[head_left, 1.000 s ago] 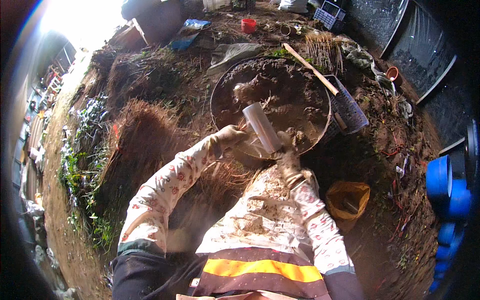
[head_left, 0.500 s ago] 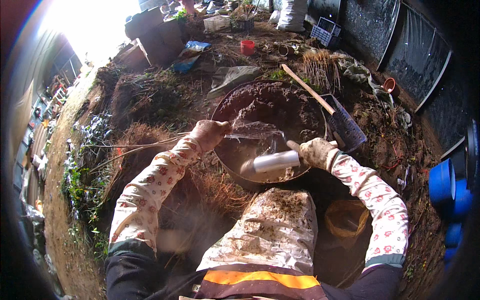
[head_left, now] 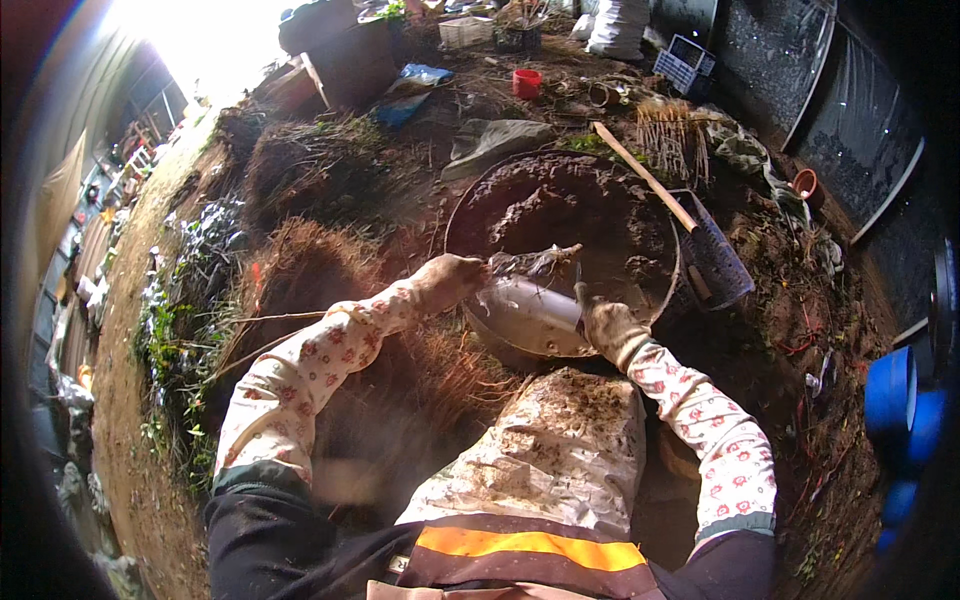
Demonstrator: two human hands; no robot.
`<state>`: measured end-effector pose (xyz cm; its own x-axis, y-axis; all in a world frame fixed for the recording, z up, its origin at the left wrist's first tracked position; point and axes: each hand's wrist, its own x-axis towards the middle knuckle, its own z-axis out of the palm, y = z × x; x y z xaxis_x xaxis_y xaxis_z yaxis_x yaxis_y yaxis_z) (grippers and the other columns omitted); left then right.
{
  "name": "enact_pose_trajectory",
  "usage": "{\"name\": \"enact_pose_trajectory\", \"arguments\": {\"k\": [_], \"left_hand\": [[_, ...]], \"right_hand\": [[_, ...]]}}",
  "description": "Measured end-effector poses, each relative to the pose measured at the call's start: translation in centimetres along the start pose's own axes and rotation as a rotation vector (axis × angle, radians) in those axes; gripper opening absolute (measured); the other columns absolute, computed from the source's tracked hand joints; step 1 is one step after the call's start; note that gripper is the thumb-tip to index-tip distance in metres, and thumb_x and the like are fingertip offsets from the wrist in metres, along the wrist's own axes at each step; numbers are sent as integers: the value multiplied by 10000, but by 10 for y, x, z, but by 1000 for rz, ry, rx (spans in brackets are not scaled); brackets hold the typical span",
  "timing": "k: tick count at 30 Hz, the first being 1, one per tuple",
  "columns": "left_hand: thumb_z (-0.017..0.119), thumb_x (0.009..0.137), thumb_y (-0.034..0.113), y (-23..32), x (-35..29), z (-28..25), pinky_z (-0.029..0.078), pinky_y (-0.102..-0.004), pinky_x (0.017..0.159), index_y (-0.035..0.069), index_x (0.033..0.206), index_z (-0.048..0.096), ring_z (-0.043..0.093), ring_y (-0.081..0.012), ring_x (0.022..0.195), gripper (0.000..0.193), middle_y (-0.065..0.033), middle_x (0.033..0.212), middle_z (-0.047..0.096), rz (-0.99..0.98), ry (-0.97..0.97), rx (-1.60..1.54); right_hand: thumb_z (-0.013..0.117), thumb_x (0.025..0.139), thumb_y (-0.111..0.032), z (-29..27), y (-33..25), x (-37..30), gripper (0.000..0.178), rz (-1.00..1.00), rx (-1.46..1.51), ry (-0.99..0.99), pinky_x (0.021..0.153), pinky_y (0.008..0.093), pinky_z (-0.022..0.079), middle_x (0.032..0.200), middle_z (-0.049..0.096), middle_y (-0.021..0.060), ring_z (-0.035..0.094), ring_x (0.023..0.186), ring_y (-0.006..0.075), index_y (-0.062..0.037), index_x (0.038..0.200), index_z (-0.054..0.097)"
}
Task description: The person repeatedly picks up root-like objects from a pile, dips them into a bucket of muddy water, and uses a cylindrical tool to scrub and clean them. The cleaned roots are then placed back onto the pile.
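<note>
My left hand (head_left: 450,284) is closed around thin woody stems (head_left: 275,317), which trail out to the left. Beyond its fingers, over the tub, sticks out the muddy root end (head_left: 540,262), with shiny clear film about it. My right hand (head_left: 614,330), in a dirty glove, is closed at the right end of a roll of clear plastic film (head_left: 535,304); its exact grip is hidden. The roll lies just below the root end, tilted down to the right. Under both hands stands a wide round tub (head_left: 672,290) with wet mud heaped at its far side.
A wooden-handled shovel (head_left: 645,175) leans at the tub's right rim. Bundles of rooted stems (head_left: 300,262) lie left. A soiled white sack or apron (head_left: 545,440) covers my lap. Blue containers (head_left: 890,395) stand right, a red bucket (head_left: 526,83) farther back.
The stretched film between my hands has shortened and now gathers about the root end. The roll has come up beside it, and my right hand has moved closer to my left.
</note>
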<state>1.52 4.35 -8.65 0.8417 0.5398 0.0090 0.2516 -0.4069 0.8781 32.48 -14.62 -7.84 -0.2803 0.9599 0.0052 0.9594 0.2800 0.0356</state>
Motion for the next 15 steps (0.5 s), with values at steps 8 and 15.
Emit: {"name": "enact_pose_trajectory", "arguments": {"k": [8,15], "left_hand": [[562,997,125,94,-40,26,589,-362,641,96,1137,623,688,-209,715,156,-42,862,674,78,-190,264],[608,973,214,110,-36,23,516,-370,817,9,1158,541,631,-215,895,284,-154,1000,683,-116,1,167]], "right_hand": [[799,807,-352,-110,1,35,421,-360,441,236,501,332,545,715,638,57,658,578,226,-98,1090,617],[507,1024,-294,56,-14,7,513,-372,15,-74,561,294,599,853,697,99,711,738,207,-82,1476,390]]}}
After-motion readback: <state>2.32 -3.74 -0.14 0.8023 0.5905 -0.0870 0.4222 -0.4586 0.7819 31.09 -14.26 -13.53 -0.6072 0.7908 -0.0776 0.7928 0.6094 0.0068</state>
